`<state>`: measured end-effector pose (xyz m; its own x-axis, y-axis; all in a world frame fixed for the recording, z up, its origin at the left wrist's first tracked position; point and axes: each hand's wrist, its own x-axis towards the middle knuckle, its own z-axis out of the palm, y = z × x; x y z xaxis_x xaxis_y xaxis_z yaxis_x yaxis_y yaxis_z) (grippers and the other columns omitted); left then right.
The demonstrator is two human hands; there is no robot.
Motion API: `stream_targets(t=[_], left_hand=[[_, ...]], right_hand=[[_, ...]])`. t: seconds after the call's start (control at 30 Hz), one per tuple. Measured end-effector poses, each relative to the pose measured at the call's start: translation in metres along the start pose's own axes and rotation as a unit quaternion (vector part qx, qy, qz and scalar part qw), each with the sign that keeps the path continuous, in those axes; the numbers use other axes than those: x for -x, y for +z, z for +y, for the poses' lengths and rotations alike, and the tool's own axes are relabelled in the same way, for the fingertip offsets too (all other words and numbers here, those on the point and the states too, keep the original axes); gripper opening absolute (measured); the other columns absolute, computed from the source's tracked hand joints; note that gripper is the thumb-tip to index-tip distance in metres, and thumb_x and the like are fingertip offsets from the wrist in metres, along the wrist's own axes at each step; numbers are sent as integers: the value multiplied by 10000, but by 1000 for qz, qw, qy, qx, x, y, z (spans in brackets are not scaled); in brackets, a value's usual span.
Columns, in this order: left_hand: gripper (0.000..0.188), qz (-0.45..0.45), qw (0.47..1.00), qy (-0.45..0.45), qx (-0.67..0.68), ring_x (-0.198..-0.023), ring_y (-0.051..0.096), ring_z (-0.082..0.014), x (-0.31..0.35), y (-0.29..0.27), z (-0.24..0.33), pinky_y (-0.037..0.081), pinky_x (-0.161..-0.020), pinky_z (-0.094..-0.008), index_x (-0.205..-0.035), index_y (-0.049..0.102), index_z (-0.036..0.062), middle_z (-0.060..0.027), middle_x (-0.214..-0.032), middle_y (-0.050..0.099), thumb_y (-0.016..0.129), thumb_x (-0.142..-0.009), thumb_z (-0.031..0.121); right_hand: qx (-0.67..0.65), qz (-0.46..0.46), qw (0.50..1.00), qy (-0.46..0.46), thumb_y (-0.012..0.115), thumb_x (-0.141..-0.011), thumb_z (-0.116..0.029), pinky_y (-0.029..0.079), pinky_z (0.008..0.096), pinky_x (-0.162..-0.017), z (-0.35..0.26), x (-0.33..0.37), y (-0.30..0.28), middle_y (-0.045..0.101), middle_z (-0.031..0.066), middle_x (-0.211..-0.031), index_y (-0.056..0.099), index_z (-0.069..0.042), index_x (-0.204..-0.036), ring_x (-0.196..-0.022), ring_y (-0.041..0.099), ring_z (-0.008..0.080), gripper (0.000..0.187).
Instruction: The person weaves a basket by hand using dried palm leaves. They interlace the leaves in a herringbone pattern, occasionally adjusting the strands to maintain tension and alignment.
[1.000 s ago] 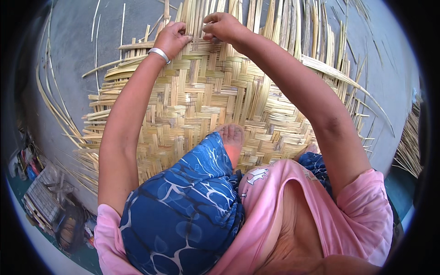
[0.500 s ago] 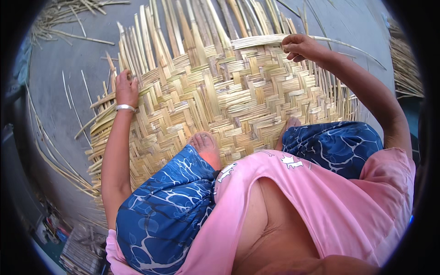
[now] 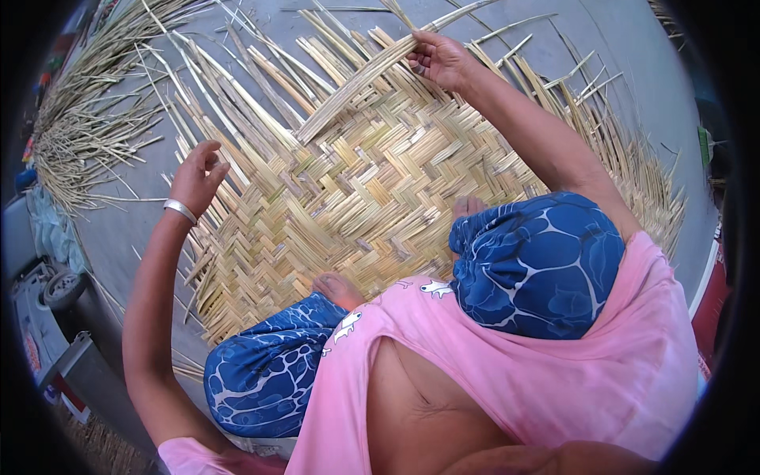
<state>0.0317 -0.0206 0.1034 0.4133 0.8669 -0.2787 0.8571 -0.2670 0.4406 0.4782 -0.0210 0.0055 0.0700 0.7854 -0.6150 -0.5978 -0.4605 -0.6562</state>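
Grey, smooth floor [image 3: 111,229] forms the base surface. On it, ahead of my torso and under my bare feet [image 3: 339,290], lies a large woven mat [image 3: 372,198] of flat, straw-coloured strips; loose strip ends project from its far edge and sides. Pink, short-sleeved cloth shirt [image 3: 538,388] covers my upper body. Blue cloth trousers [image 3: 530,277] with white, net-like lines cover my legs. Tan heap of thin dry stalks [image 3: 95,134]: upper left, on the floor. Red object [image 3: 712,297] at the right rim: pale markings beside it, too small to read.

Pale, flat strip bundle [image 3: 356,93]: set diagonally across the mat's far edge. My right hand [image 3: 439,62] pinches it between thumb and fingers. My left hand [image 3: 198,176] is unloaded, fingers loosely curled, thumb apart, just beside the strip ends at the left. Silver-coloured, rigid bracelet [image 3: 181,210]: left wrist. White, dark-outlined animal prints [image 3: 435,290]: shirt front.
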Motion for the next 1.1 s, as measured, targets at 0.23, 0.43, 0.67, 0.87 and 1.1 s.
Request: stream_targets(t=[0.23, 0.43, 0.67, 0.87, 1.1], left_hand=[[409, -90, 978, 140, 130, -922, 616, -250, -136, 66, 139, 469, -820, -312, -1110, 575, -29, -176, -1010, 637, 540, -887, 311], [331, -228, 888, 28, 398, -706, 614, -159, -161, 99, 189, 505, -680, -265, -1030, 581, -51, -99, -841, 641, 478, -929, 247], [286, -194, 878, -23, 437, -584, 552, -113, -142, 96, 198, 476, -560, -226, -1053, 531, -23, -71, -759, 600, 455, -946, 230], [282, -81, 937, 22, 339, -484, 542, -114, -141, 109, 196, 442, -472, -250, -869, 594, -11, -48, -592, 562, 442, -923, 221], [266, 17, 974, -21, 225, -557, 615, -197, -150, 119, 192, 474, -523, -328, -789, 622, -8, -122, -623, 622, 441, -835, 182]], right_hand=[[7, -175, 985, 0, 588, -883, -201, 532, 215, -619, -14, 31, 4, 639, 57, -822, 603, -24, -951, -711, 617, 112, 190], [37, -132, 990, -44, 618, -864, -208, 519, 222, -585, -18, 43, 1, 641, 71, -788, 618, -19, -866, -675, 616, 119, 190], [-25, -85, 995, -56, 634, -846, -141, 549, 261, -686, -16, 32, 12, 644, 64, -856, 575, -50, -960, -757, 639, 148, 157], [53, -48, 985, -159, 620, -863, -193, 546, 285, -722, -13, 50, 32, 639, 74, -859, 568, -44, -917, -792, 639, 154, 167], [357, 17, 856, -373, 582, -884, -203, 479, 255, -735, 10, 76, 58, 671, 66, -864, 633, 20, -994, -796, 592, 99, 254]])
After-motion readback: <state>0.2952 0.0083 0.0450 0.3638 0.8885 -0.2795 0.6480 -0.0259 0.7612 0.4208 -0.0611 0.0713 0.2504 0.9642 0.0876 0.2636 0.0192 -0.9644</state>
